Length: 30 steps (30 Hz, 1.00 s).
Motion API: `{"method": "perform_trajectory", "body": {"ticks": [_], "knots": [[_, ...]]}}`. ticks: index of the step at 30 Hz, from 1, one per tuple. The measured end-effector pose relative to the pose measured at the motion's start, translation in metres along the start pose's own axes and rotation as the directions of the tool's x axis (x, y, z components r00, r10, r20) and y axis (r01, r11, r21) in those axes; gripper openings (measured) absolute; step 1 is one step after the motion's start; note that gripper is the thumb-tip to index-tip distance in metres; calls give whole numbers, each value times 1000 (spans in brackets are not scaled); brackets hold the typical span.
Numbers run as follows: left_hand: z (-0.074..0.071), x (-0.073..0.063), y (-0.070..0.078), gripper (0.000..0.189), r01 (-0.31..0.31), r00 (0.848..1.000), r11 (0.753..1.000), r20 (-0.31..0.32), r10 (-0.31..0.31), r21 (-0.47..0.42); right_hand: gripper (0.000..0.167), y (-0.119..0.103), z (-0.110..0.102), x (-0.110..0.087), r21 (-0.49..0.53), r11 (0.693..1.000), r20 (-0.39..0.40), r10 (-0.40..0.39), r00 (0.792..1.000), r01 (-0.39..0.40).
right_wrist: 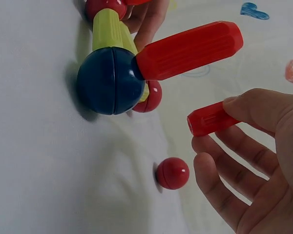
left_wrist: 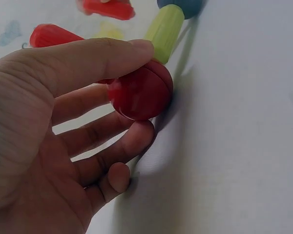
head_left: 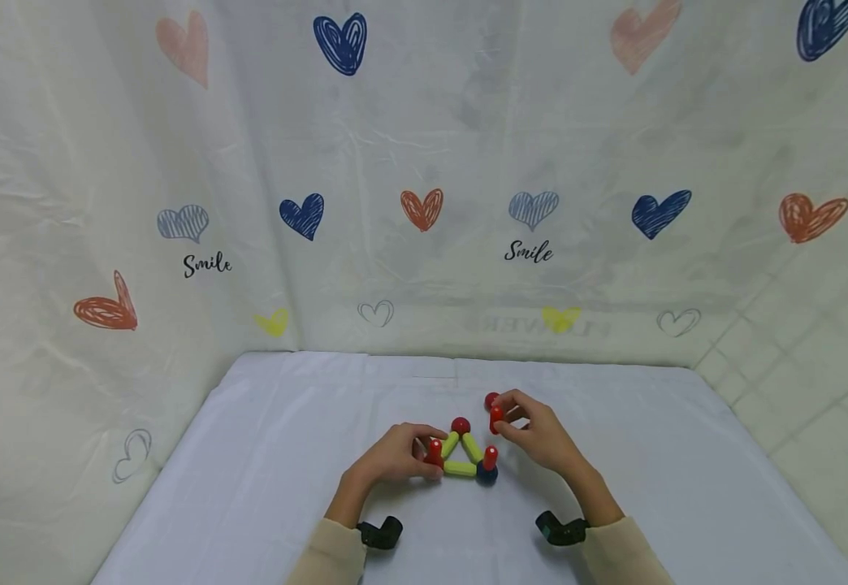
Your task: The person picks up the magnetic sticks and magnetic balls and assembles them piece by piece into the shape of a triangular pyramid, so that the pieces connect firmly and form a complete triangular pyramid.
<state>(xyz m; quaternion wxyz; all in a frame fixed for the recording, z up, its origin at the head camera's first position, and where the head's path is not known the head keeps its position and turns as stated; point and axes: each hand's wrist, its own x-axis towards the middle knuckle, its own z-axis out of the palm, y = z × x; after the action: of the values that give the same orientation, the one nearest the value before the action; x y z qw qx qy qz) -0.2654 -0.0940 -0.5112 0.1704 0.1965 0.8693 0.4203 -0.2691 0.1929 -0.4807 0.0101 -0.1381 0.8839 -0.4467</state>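
Note:
A flat triangle of yellow-green rods (head_left: pixel 460 469) lies on the table, with balls at its corners. My left hand (head_left: pixel 395 455) grips the left red corner ball (left_wrist: pixel 141 95), thumb on one side and fingers on the other. From that ball rises a red rod (head_left: pixel 435 448); a second upright red rod (right_wrist: pixel 190 51) is set in the dark blue ball (right_wrist: pixel 107 80) at the right corner. Another red ball (head_left: pixel 460 425) forms the far corner. Between thumb and fingers, my right hand (head_left: pixel 538 436) pinches a short red rod (right_wrist: pixel 210 119), held above the table right of the triangle.
A loose red ball (right_wrist: pixel 173 173) lies on the table beyond the triangle, close to the right fingers. White cloth (head_left: pixel 263 447) covers the table. Behind it hangs a pale curtain (head_left: pixel 424 276) printed with hearts. Dark wrist cameras (head_left: pixel 382 533) sit at both cuffs.

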Motion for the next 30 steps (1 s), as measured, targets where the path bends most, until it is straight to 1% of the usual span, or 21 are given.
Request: {"method": "perform_trajectory", "body": {"ticks": [7, 15, 21, 26, 30], "knots": [[4, 0, 4, 51, -6, 1000, 1000, 23, 7, -16, 25, -2, 3, 0, 14, 1000, -2, 10, 1000, -10], [7, 0, 11, 52, -6, 999, 1000, 47, 7, -11, 25, -5, 7, -1, 23, 1000, 3, -15, 1000, 15], [10, -1, 13, 51, -26, 998, 1000, 56, 26, -2, 26, -7, 12, -2, 37, 999, 1, -20, 1000, 20], [13, -1, 14, 51, -38, 997, 999, 67, 39, -14, 26, -6, 16, -3, 37, 998, -1, -48, 999, 48], [14, 1, 13, 51, -36, 996, 999, 75, 37, -24, 27, -5, 20, -3, 28, 998, -1, -59, 998, 59]]}}
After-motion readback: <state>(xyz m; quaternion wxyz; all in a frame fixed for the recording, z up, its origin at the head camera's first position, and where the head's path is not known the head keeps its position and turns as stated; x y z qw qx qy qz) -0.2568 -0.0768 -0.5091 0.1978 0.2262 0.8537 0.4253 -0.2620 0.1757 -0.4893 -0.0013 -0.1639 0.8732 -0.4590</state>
